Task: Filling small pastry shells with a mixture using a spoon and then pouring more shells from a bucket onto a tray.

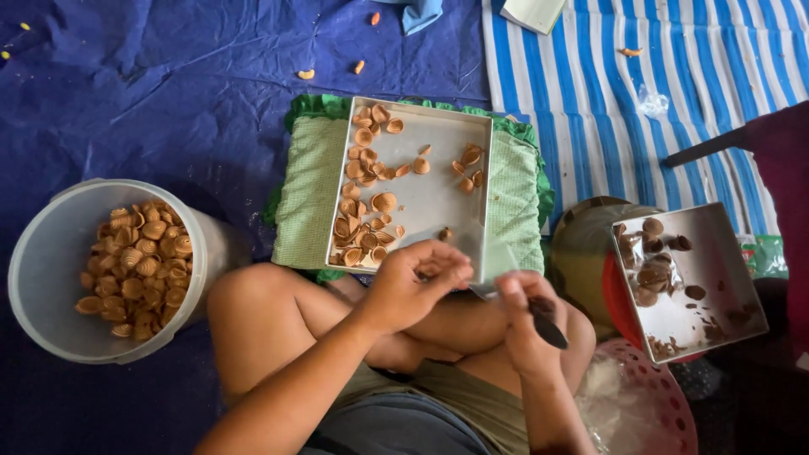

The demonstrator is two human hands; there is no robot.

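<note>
Setting: a person sits cross-legged on a blue tarp (126, 101), seen from a head camera looking down over the knees.
Landmark: a shallow metal tray (438, 198) rests on a green quilted cushion (308, 198) just beyond the knees.
Tray contents: ribbed tan shell halves (362, 168) lie mostly along its left side, with a few scattered toward its upper right corner.
Left hand (417, 286): curled at the tray's near edge, fingers pinched together on something small; what it is cannot be made out.
Right hand (527, 312): just right of the tray's near corner, closed around the dark handle of a knife (514, 282) whose pale blade points up toward the tray.
Bucket (59, 270): a translucent white pail well to the left of the tray, holding a heap of whole ribbed tan shells (139, 270).
Second tray (716, 278): a smaller metal one to the right of the landmark tray, carrying dark brown pieces (653, 274) and crumbs.
Basket (649, 404): pink and perforated, below the second tray, lined with clear plastic.
Backdrop: a blue-and-white striped mat (657, 76) spreads beyond the tray's right side.
</note>
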